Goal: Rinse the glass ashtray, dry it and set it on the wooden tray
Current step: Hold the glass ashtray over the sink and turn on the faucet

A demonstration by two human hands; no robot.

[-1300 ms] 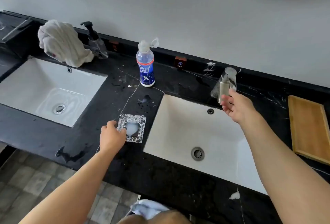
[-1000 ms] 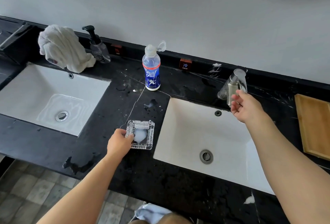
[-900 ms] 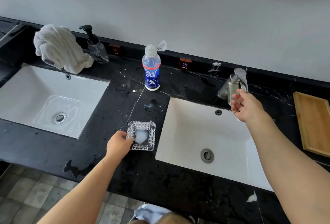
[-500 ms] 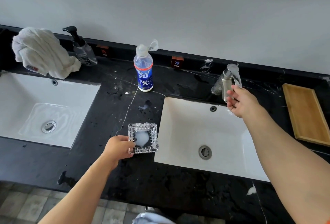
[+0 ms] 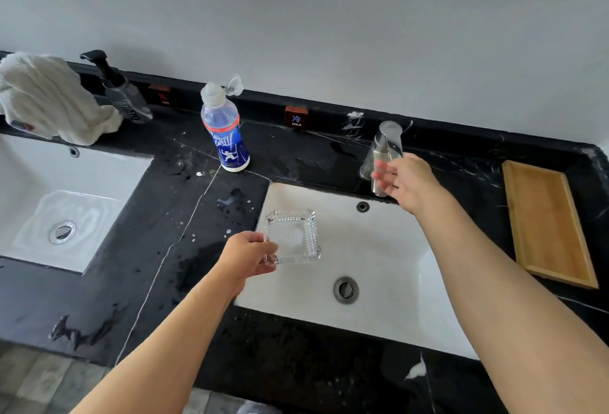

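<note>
Left hand [image 5: 247, 255] gripping square glass ashtray [image 5: 293, 238] by its corner over the right sink [image 5: 379, 248], hollow upward, white foam inside, right hand [image 5: 407, 181] loosely spread at the faucet [image 5: 382, 156], wooden tray [image 5: 547, 225] bare on the bench [image 5: 164, 216]

Lighting is bright, soft and even; right hand [image 5: 407, 183] is motion-blurred (fingers smeared); wide-angle distortion bends the frame edges.

Left hand [image 5: 245, 257] gripping, right hand [image 5: 407, 181] seemingly open
</note>
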